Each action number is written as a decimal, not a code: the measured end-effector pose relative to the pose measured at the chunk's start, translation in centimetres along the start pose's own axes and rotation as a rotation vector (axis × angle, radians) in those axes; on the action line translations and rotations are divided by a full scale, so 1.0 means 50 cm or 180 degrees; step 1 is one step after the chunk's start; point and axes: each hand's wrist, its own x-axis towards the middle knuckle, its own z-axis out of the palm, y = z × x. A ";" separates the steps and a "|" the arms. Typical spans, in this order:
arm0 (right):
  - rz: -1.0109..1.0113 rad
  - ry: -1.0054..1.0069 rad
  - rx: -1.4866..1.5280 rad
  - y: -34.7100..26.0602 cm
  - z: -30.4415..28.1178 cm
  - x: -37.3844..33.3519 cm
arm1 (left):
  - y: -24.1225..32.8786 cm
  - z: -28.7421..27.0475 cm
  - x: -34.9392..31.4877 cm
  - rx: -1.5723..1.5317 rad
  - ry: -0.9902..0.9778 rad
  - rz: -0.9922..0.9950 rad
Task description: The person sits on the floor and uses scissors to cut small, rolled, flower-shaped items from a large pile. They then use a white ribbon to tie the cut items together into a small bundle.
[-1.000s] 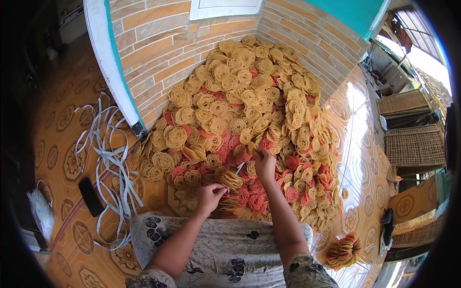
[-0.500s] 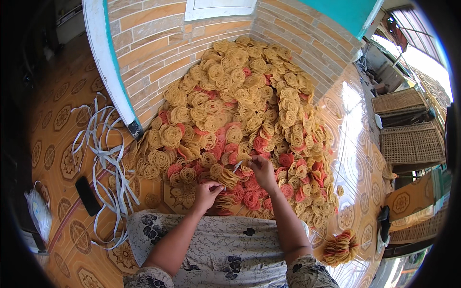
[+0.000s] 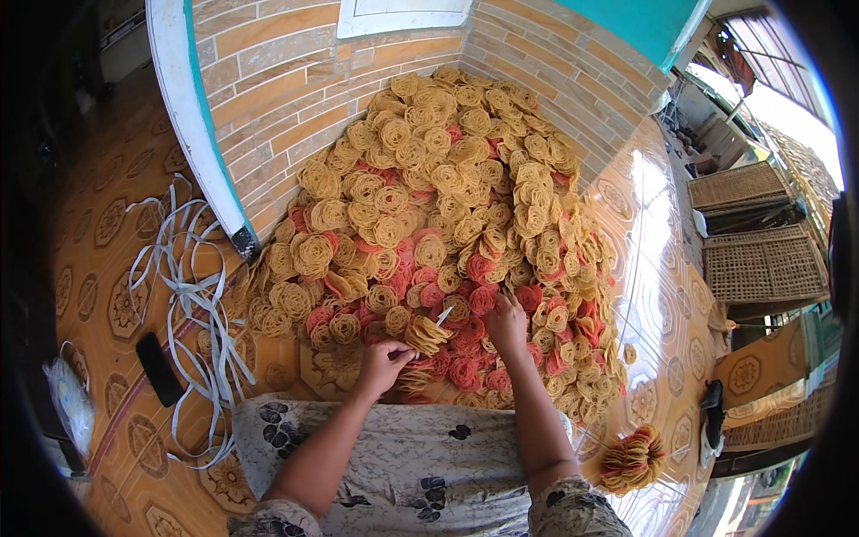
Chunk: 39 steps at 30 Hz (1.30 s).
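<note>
My left hand [image 3: 385, 365] pinches a pale strip below a short stack of tan lacy discs [image 3: 426, 335]. The discs are threaded on the strip, and its white tip [image 3: 444, 315] sticks out above them. To the right, my right hand [image 3: 506, 326] reaches into the heap of lacy discs [image 3: 394, 183], its fingers drawn together among red and tan ones. The back of the hand hides what lies at its fingertips. Beside my right arm, a red disc [image 3: 464, 373] lies among others in front of my lap.
A tangle of white strips [image 3: 192, 291] and a black phone [image 3: 159, 370] lie on the tiled floor at left. A finished-looking bundle of discs [image 3: 633, 460] sits at lower right. Brick walls [image 3: 268, 98] flank the heap; woven panels [image 3: 761, 266] stand at far right.
My right hand has moved away from the strip's tip, to the right and into the heap. My left hand keeps its hold by the stack.
</note>
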 end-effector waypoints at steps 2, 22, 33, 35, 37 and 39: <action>-0.0231 0.0528 -0.0587 0.007 0.021 -0.006 | 0.008 0.000 -0.003 -0.0097 -0.0083 -0.0149; 0.0416 -0.0555 0.1803 -0.095 -0.084 -0.016 | 0.038 0.001 -0.013 0.0516 0.0157 0.0414; 0.0666 0.0039 -0.0387 0.043 -0.044 0.042 | 0.023 0.005 -0.007 0.0283 0.0222 0.0482; 0.0355 0.0488 -0.1077 0.092 -0.036 0.031 | 0.025 0.002 -0.008 0.0304 0.0178 0.0503; 0.0175 0.0482 -0.0753 0.113 -0.032 0.025 | 0.028 0.002 -0.009 0.0325 0.0186 0.0600; 0.0250 0.0134 -0.0041 0.104 -0.036 0.017 | 0.030 0.001 -0.007 0.0185 0.0127 0.0463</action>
